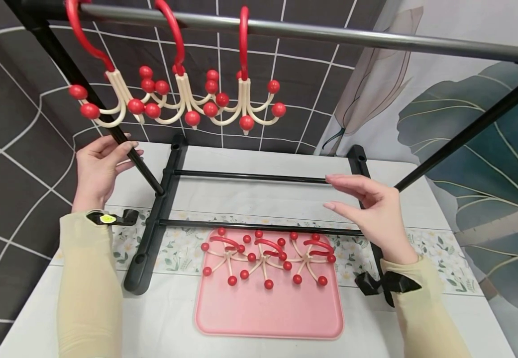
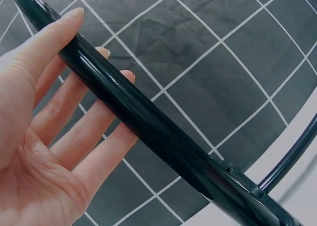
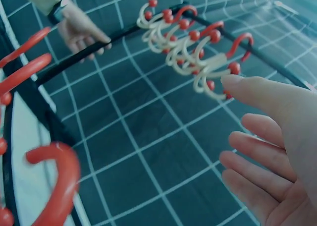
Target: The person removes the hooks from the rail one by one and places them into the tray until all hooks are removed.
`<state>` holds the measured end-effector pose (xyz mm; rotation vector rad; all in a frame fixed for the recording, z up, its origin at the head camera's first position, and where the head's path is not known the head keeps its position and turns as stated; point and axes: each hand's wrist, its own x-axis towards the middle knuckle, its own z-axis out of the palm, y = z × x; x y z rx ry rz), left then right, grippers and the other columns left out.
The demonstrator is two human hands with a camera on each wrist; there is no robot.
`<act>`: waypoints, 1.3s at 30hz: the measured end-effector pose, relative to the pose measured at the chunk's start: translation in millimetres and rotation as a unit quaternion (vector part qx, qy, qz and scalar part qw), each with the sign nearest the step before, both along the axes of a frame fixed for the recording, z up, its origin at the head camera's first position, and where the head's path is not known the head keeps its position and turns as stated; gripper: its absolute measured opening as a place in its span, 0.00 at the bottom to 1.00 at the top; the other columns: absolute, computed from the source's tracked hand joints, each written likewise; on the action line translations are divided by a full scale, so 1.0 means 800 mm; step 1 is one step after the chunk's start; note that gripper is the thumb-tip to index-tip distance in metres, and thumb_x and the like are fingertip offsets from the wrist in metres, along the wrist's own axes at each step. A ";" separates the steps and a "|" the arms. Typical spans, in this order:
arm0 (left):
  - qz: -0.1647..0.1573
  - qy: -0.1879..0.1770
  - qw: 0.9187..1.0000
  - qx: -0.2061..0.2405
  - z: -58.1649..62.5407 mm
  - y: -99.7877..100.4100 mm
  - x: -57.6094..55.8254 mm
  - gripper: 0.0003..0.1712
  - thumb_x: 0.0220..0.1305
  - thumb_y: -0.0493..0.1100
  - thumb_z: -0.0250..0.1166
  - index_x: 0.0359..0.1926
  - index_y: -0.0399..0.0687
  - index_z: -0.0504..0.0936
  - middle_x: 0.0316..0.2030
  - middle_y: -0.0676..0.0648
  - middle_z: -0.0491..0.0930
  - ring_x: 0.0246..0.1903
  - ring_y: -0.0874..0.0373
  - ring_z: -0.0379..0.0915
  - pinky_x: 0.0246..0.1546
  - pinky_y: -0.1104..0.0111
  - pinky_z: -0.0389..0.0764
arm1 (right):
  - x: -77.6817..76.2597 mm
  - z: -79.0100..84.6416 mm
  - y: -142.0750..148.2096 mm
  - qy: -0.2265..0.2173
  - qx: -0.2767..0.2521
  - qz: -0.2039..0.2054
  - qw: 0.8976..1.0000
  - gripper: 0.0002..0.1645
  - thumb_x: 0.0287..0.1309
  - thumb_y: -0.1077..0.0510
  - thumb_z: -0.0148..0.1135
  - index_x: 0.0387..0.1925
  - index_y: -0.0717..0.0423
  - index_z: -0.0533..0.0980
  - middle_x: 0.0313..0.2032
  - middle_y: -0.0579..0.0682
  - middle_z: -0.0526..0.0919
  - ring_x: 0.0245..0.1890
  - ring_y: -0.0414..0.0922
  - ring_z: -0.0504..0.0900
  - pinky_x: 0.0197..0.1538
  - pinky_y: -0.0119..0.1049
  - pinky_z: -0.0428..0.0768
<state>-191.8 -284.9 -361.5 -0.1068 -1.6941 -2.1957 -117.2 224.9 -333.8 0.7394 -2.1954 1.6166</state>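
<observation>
Apparently between hangings: gripping the post [image 2: 158,132] between left hand's [image 1: 97,171] thumb and fingers, while holding the right hand [image 1: 372,209] empty in the air, fingers parted. With three hangers [image 1: 244,94] on the rail [image 1: 303,32] and three loose hangers [image 1: 265,258] on the tray [image 1: 267,313], probably calling next for pinching one from the tray and lifting it railward.

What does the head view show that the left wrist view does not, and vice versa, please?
Only the head view: the right hand, and the pink tray with three red-and-cream hangers on it.
Only the left wrist view: the left palm, facing the camera.
Both: the left hand holding the black post, and the dark gridded backdrop.
</observation>
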 end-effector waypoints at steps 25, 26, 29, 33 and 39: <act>-0.004 -0.005 1.000 -0.002 -0.001 -0.001 0.002 0.17 0.61 0.30 0.73 0.51 0.30 0.83 0.38 0.42 0.87 0.35 0.53 0.88 0.38 0.66 0.86 | -0.040 0.096 -0.101 0.109 -0.145 0.044 0.983 0.25 0.46 0.77 0.76 0.49 0.72 0.83 0.49 0.63 0.85 0.51 0.57 0.85 0.58 0.49 0.80; -0.003 -0.006 1.000 -0.003 -0.001 -0.001 0.002 0.17 0.61 0.31 0.73 0.51 0.30 0.83 0.38 0.42 0.87 0.35 0.53 0.88 0.38 0.66 0.86 | -0.041 0.102 -0.106 0.116 -0.145 0.047 0.981 0.25 0.45 0.78 0.76 0.49 0.71 0.83 0.49 0.63 0.86 0.50 0.57 0.85 0.57 0.50 0.81; -0.001 -0.011 1.000 -0.003 -0.001 -0.001 0.002 0.17 0.61 0.31 0.73 0.51 0.31 0.84 0.39 0.42 0.87 0.35 0.54 0.88 0.38 0.66 0.86 | -0.047 0.121 -0.120 0.149 -0.125 0.048 0.980 0.25 0.46 0.76 0.77 0.49 0.69 0.83 0.48 0.61 0.86 0.49 0.57 0.86 0.56 0.50 0.82; 0.000 -0.015 1.000 -0.004 -0.001 -0.001 0.002 0.18 0.61 0.31 0.73 0.51 0.31 0.84 0.39 0.42 0.87 0.35 0.54 0.88 0.38 0.66 0.86 | -0.058 0.143 -0.138 0.179 -0.122 0.047 0.975 0.23 0.47 0.74 0.78 0.48 0.69 0.84 0.46 0.58 0.88 0.46 0.56 0.87 0.53 0.49 0.83; -0.003 -0.017 1.000 -0.006 -0.001 -0.002 0.002 0.18 0.61 0.31 0.73 0.52 0.31 0.84 0.39 0.42 0.87 0.36 0.54 0.88 0.38 0.66 0.85 | -0.072 0.167 -0.164 0.159 -0.135 0.031 0.978 0.18 0.48 0.71 0.78 0.44 0.67 0.85 0.42 0.56 0.89 0.43 0.50 0.88 0.52 0.45 0.84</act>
